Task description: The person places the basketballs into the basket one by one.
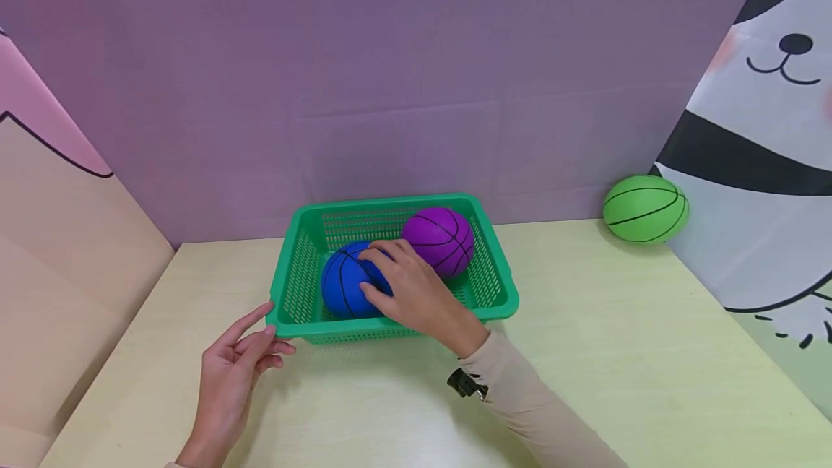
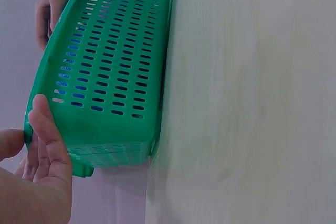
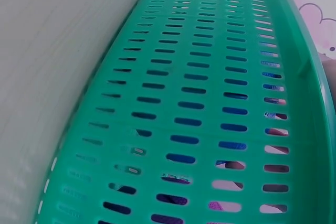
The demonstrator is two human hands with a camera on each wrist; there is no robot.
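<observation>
A green plastic basket (image 1: 390,331) with slotted walls holds a blue toy basketball (image 1: 341,284) and, at its right rear, a purple toy basketball (image 1: 445,237). My right hand (image 1: 416,287) reaches over the front rim and grips the blue ball, fingers and thumb bent over its upper right side. At the front left corner, my left hand (image 1: 234,360) pinches the basket's rim. In the left wrist view, the left hand (image 2: 44,171) has its thumb and fingers on either side of that rim. The right wrist view shows mostly the basket's wall (image 3: 210,98), with blue and purple behind its slots.
A green toy basketball (image 1: 646,209) sits at the table's far right corner, against the panda-printed panel (image 1: 754,143). The basket stands on a pale wooden table (image 1: 617,338), near the purple backdrop (image 1: 403,92). A cream and pink panel (image 1: 58,258) borders the left side.
</observation>
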